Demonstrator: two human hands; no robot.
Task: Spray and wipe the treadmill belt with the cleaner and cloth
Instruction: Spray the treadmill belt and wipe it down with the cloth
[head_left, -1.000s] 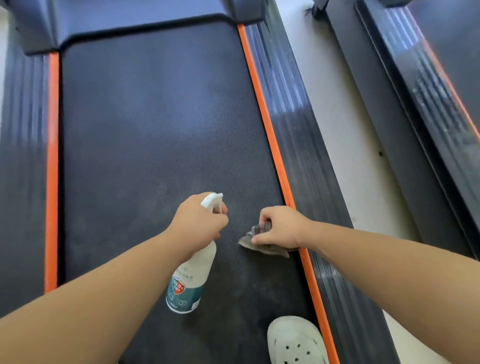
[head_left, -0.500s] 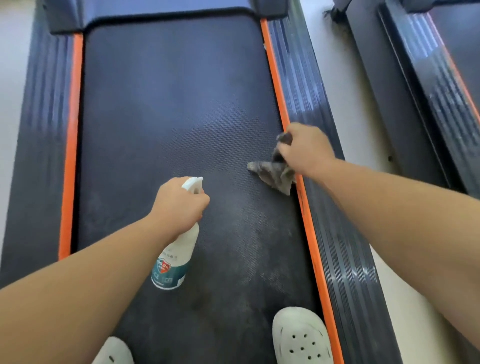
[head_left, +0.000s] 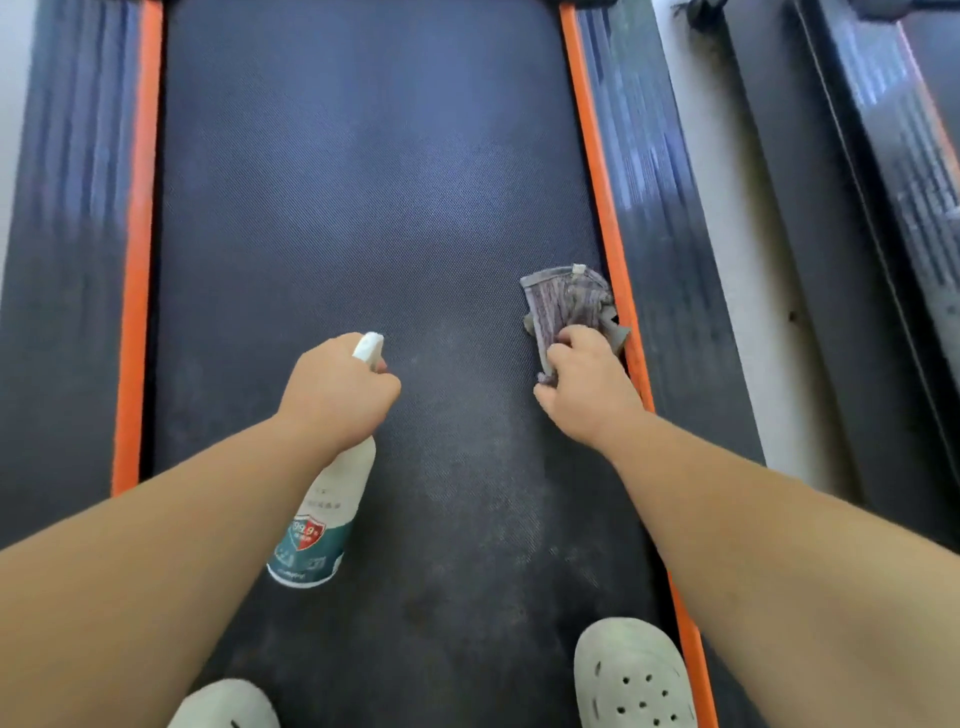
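The right hand (head_left: 587, 387) is pinching the near edge of a grey cloth (head_left: 566, 304), its fingers closed on the fabric, and is pressing the rest of it flat on the belt (head_left: 363, 208) just beside the right orange strip (head_left: 597, 197). One corner of the cloth is lying over that strip, next to the ribbed side rail (head_left: 660, 234). The left hand (head_left: 337, 395) is gripping the neck of a white spray bottle (head_left: 319, 519), fingers wrapped round the trigger head, with the bottle hanging tilted above the belt and its nozzle pointing forward. Whether a finger is squeezing the trigger cannot be told. Between the two hands the belt is showing a paler, misted patch, so spraying looks partly done and wiping is under way along the right side.

The person is standing on the belt in two pale clogs (head_left: 631, 675), which is the main worry: damp belt underfoot may be slippery while leaning this far forward. The cloth's loose corner could also be catching in the gap at the belt's edge if it is being dragged along the strip. Fresh spray aimed now might be landing on the wiping hand.
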